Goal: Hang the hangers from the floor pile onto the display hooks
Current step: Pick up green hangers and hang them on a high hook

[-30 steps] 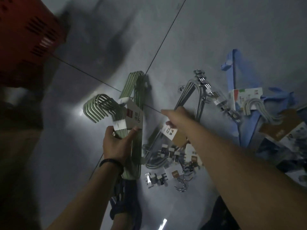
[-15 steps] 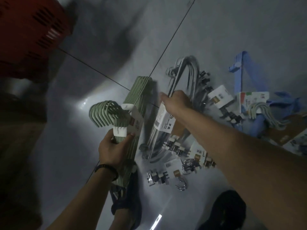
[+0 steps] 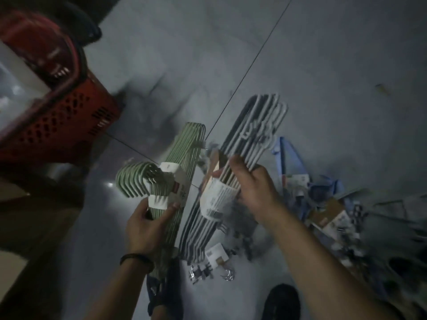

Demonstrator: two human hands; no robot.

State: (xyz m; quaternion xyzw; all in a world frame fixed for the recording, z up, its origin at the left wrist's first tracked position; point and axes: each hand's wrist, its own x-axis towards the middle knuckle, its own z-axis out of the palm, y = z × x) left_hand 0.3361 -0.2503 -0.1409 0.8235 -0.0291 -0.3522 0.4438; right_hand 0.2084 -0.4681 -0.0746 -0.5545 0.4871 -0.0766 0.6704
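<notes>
Head view looks down on two banded bundles of hangers, both lifted clear of the grey tiled floor [image 3: 335, 65] and lying side by side, slanted with their far ends toward the upper right. The green hanger bundle [image 3: 187, 146] is a stack of sage-green coated wire hangers, its nested hooks curling left in a tight fan, wrapped at the neck by a white paper sleeve [image 3: 173, 179] with a small red mark. The left hand [image 3: 147, 227] grasps this bundle just below the hooks, thumb and fingers curled round the neck; a black wristband [image 3: 136, 259] circles that wrist. Just beside it on the right, the grey hanger bundle [image 3: 254, 125] is a longer stack of pale grey wires, blurred at its far tip, with a white printed label [image 3: 217, 200] carrying a barcode round its middle. The right hand [image 3: 256, 190] clasps it there, back of the hand upward and fingers curled over the wires. Whether the two bundles touch at their near ends cannot be told. Under them on the floor lie small clip packs [image 3: 201, 271] with cardboard tags. Further right, the floor pile [image 3: 332, 211] holds blue hangers [image 3: 288, 158] and more tagged packs, heavily blurred. A red perforated basket [image 3: 57, 116] stands near the floor's upper left, and a dark shoe [image 3: 282, 301] shows at the bottom edge.
</notes>
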